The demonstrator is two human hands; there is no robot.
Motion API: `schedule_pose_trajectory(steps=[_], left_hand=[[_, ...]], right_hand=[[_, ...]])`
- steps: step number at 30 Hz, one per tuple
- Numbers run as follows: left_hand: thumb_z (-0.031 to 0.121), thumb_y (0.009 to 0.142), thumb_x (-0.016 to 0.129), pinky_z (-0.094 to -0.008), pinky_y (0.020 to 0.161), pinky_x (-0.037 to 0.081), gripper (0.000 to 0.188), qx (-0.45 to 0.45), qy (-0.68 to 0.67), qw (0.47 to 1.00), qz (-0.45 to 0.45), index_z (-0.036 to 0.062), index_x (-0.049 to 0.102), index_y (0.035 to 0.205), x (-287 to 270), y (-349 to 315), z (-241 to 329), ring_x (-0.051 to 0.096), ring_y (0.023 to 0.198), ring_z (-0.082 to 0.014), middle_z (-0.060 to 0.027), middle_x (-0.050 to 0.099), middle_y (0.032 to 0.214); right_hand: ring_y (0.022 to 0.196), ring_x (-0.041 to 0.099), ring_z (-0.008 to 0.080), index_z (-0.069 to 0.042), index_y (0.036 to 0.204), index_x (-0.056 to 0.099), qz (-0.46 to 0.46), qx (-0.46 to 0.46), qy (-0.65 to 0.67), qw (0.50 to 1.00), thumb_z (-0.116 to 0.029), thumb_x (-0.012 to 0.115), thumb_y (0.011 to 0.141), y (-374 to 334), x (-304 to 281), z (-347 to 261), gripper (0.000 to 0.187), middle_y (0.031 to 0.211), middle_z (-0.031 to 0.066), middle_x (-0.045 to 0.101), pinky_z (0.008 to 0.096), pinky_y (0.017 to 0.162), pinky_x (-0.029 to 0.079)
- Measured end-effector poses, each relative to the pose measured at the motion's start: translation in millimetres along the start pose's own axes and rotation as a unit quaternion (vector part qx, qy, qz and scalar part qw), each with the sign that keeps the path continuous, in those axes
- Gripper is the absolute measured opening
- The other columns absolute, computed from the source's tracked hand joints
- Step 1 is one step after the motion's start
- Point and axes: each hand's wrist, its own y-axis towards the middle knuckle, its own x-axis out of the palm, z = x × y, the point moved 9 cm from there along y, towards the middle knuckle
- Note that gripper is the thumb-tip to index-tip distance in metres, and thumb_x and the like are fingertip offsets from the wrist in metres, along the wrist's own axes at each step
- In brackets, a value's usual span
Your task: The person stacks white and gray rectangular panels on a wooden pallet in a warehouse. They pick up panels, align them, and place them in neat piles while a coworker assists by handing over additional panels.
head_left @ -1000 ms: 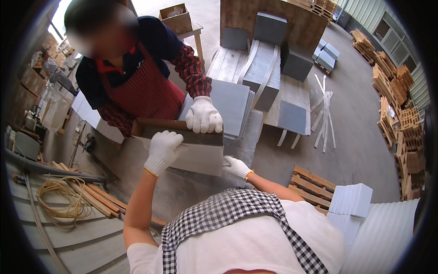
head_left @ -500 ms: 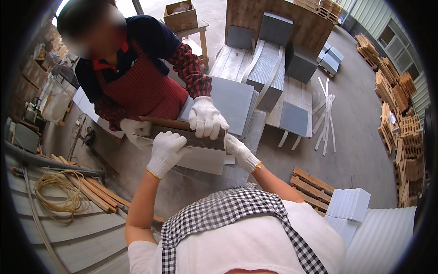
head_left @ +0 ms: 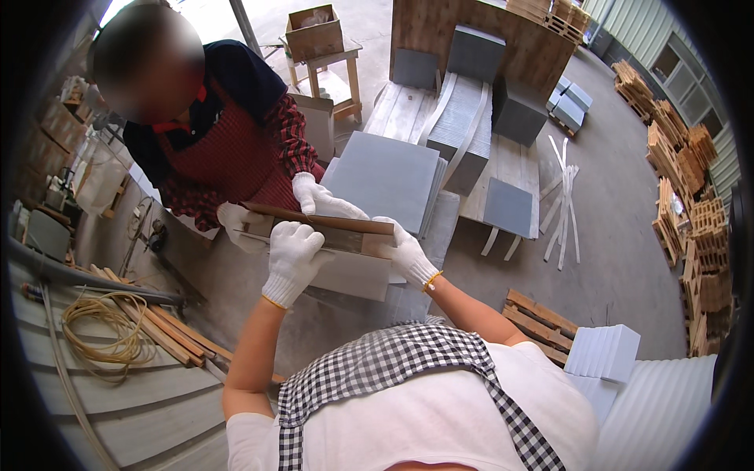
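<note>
both gloved hands (head_left: 294, 261) on white-sided box (head_left: 349, 276); gloved co-worker (head_left: 236, 157) opposite.

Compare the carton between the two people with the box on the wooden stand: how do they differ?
The carton has a white front; the box is brown outside.
The person's left hand holds the carton's near edge; the box rests untouched on a wooden stand.
Both look open-topped.

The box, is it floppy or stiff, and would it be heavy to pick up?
The box would probably bend a little when squeezed, because its walls look thin, like card. Those thin walls suggest it's light for its size, though its bottom is hidden, so something heavy could be inside. With flat sides, it likely wouldn't roll.
</note>
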Motion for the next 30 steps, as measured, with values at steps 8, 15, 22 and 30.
schedule_pose_trajectory(steps=[8, 15, 22, 30], left_hand=[[0.029, 0.066, 0.084, -0.0486, 0.101, 0.036, 0.042, -0.072, 0.061, 0.993, 0.077, 0.0090, 0.060, 0.094, 14.8, -35.3, -1.1, 0.051, 0.109, -0.0329, -0.0074, 0.055, 0.105], [0.026, 0.068, 0.083, -0.0464, 0.091, 0.039, 0.038, -0.038, -0.013, 0.999, 0.001, 0.0097, 0.056, 0.089, 11.5, -20.9, -8.8, 0.055, 0.098, -0.0312, -0.0055, 0.059, 0.099], [0.024, 0.076, 0.076, -0.0485, 0.097, 0.039, 0.030, -0.036, -0.029, 0.999, -0.012, 0.0097, 0.056, 0.094, 12.8, -2.3, -10.3, 0.055, 0.105, -0.0324, -0.0074, 0.062, 0.108], [0.029, 0.088, 0.063, -0.0463, 0.102, 0.038, 0.019, 0.010, -0.070, 0.997, -0.025, 0.0103, 0.063, 0.094, 38.0, 12.8, -5.5, 0.054, 0.108, -0.0284, -0.0054, 0.064, 0.107]], right_hand=[[0.127, 0.054, 0.0191, -0.005, 0.136, 0.060, -0.055, -0.019, 0.152, 0.987, -0.015, 0.061, 0.094, -31.1, -0.3, -21.3, 0.043, 0.147, 0.0123, 0.050, 0.0296, 0.107, 0.042], [0.127, 0.050, 0.0189, 0.000, 0.137, 0.058, -0.130, -0.039, 0.122, 0.983, -0.023, 0.057, 0.098, -27.0, -3.6, 0.2, 0.045, 0.146, 0.0152, 0.045, 0.0296, 0.107, 0.040], [0.119, 0.053, 0.0179, -0.006, 0.155, 0.033, -0.131, -0.009, 0.150, 0.980, -0.038, 0.059, 0.099, -31.0, 2.0, -5.2, 0.069, 0.139, 0.0125, 0.052, 0.0326, 0.100, 0.045], [0.118, 0.063, 0.0261, -0.009, 0.153, 0.037, 0.072, -0.027, 0.086, 0.993, -0.024, 0.059, 0.100, -29.1, -1.7, -13.2, 0.060, 0.132, 0.0180, 0.062, 0.0357, 0.098, 0.051]])
